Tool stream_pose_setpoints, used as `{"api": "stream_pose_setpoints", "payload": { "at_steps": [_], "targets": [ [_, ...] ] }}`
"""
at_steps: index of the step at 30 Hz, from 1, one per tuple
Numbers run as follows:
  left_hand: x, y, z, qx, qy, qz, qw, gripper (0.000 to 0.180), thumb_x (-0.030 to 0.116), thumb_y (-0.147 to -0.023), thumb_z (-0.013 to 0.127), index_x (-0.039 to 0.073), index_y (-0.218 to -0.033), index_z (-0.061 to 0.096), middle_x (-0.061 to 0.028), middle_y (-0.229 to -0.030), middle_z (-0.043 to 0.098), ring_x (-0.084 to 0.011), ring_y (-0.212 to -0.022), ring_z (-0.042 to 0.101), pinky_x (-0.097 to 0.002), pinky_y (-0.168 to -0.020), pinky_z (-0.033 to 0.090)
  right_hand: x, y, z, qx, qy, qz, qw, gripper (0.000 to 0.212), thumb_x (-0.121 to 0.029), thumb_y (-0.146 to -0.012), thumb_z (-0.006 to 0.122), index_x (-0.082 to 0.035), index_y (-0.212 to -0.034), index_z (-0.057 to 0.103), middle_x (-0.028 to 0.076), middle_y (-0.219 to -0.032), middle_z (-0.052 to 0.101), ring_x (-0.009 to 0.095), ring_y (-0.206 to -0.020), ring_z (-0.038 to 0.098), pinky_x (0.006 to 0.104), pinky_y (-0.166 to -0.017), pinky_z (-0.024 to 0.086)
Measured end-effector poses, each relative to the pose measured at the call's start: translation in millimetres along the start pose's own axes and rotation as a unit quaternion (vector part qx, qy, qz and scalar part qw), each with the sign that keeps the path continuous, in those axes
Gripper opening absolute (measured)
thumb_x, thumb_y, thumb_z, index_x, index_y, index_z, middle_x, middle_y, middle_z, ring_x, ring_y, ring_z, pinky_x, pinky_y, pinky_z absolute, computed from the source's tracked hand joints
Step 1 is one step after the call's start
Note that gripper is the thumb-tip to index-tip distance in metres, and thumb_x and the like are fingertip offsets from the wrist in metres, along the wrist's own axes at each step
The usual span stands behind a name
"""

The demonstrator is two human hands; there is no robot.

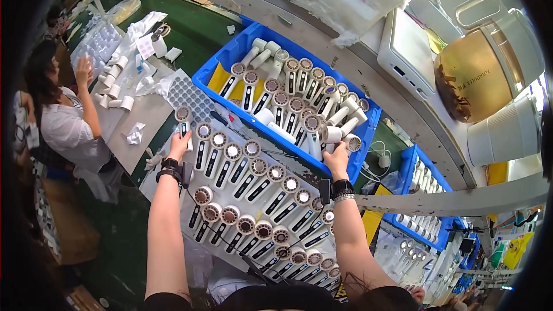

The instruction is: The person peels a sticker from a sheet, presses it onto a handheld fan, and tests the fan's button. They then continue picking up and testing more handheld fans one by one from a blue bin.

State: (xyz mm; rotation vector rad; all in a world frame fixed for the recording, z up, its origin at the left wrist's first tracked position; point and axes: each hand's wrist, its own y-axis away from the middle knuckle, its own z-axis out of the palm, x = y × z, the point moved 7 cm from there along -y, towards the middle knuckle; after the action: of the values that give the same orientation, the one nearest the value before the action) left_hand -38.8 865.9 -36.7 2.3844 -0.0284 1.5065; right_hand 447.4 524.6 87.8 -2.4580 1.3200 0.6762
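My left hand (pixel 177 145) is closed round the handle of a white hair dryer (pixel 182 115), its round vented head pointing up, at the far left end of the rows. At the near right rim of the blue crate (pixel 216 80), my right hand (pixel 337 160) grips another hair dryer (pixel 330 135) just below its cylindrical head; my fingers partly hide its handle. More white dryers (pixel 296 105) with dark handle panels fill the crate. Between my forearms, several rows of similar dryers (pixel 242 178) lie on the table, heads away from me.
A grey bubble-cell tray (pixel 190 98) lies left of the crate. Further left, a person (pixel 69 115) works beside white cylindrical parts (pixel 118 72). A shelf at upper right bears a pitcher of amber liquid (pixel 484 75) and a white box (pixel 405 52). A second blue crate (pixel 410 164) stands at right.
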Motion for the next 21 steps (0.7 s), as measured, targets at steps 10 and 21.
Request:
{"api": "stream_pose_setpoints", "payload": {
  "at_steps": [10,21],
  "targets": [
    [3.2,-3.8,24.7,0.008,-0.331,-0.048,0.942,0.056,0.028,-0.085,0.058,-0.004,-0.127,0.04,-0.0299,-0.129,0.037,-0.0421,-0.122,0.037,-0.0454,-0.101,0.033,13.3,-15.3,11.2,-0.023,0.018,0.022,0.999,0.051,-0.017,-0.069,0.068,0.005,-0.11,0.048,0.027,-0.1,0.062,0.04,-0.094,0.061,0.0421,-0.083,0.049],
    [120.8,178.3,-8.8,0.135,0.06,0.219,0.964,0.037,0.004,-0.085,0.053,0.006,-0.121,0.046,-0.0095,-0.119,0.045,-0.02,-0.105,0.047,-0.0282,-0.078,0.045,-66.7,60.9,-80.3,-0.11,-0.55,-0.031,0.827,0.03,-0.006,-0.09,0.051,0.004,-0.119,0.05,0.013,-0.107,0.063,0.019,-0.094,0.063,0.03,-0.081,0.051]
  ]
}}
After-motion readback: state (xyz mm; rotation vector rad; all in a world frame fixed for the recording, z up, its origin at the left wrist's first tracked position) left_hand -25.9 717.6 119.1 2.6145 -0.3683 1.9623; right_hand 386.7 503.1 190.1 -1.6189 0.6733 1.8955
